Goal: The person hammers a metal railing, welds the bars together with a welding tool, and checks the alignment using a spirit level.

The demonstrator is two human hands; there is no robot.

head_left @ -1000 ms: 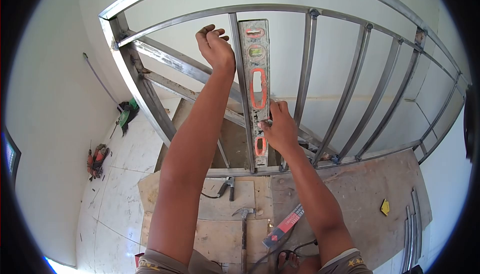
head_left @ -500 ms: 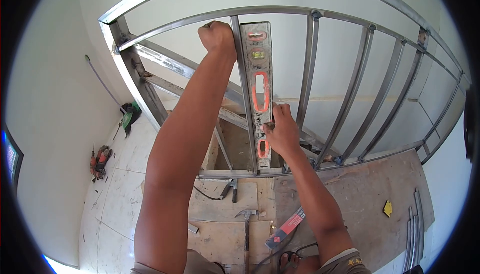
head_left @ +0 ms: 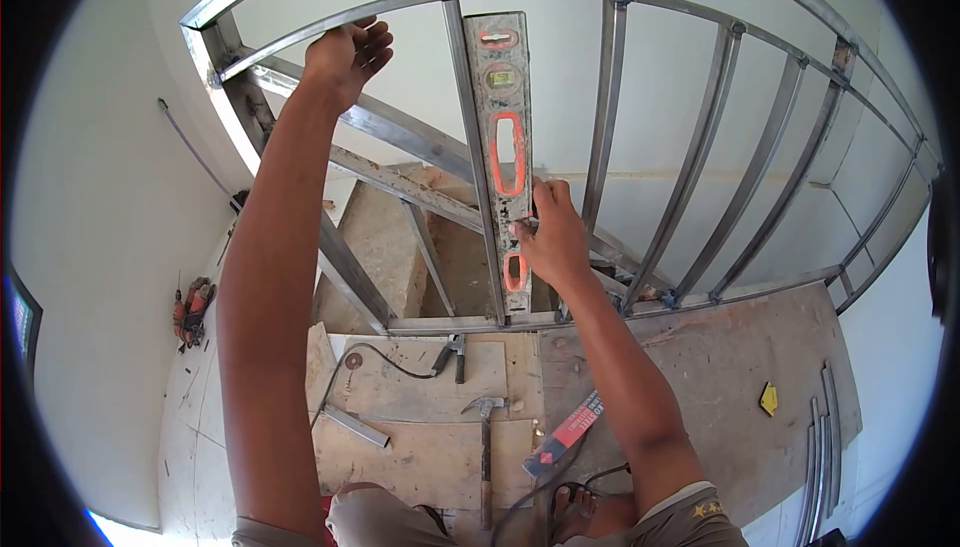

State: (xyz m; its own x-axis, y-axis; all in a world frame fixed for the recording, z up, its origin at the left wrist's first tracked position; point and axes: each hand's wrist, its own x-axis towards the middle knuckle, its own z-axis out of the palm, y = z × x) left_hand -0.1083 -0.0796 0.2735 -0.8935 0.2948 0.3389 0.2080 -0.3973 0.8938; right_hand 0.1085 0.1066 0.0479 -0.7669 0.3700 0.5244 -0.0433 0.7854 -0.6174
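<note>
A worn grey spirit level [head_left: 511,77] with orange-rimmed cutouts stands upright along a vertical metal bar [head_left: 468,117] of the railing. My right hand [head_left: 558,242] grips the level's right edge at its lower half, thumb on the face. Up to the left, my left hand [head_left: 343,59] is just under the railing's lower curved rail [head_left: 400,4], its fingers apart and nothing in them. The level's top end reaches close below that rail, and its foot is near the bottom rail [head_left: 450,324].
On the board floor lie a hammer [head_left: 487,457], a welding clamp [head_left: 452,357], a red-and-grey box [head_left: 565,437], a short metal tube [head_left: 357,426] and a yellow magnet square [head_left: 768,399]. Metal tubes [head_left: 822,437] rest at the right. A red power tool [head_left: 192,312] sits left.
My left hand has left the vertical bar, moving left along the rail, and its fingers have opened. My right hand keeps hold of the level. The view has shifted slightly.
</note>
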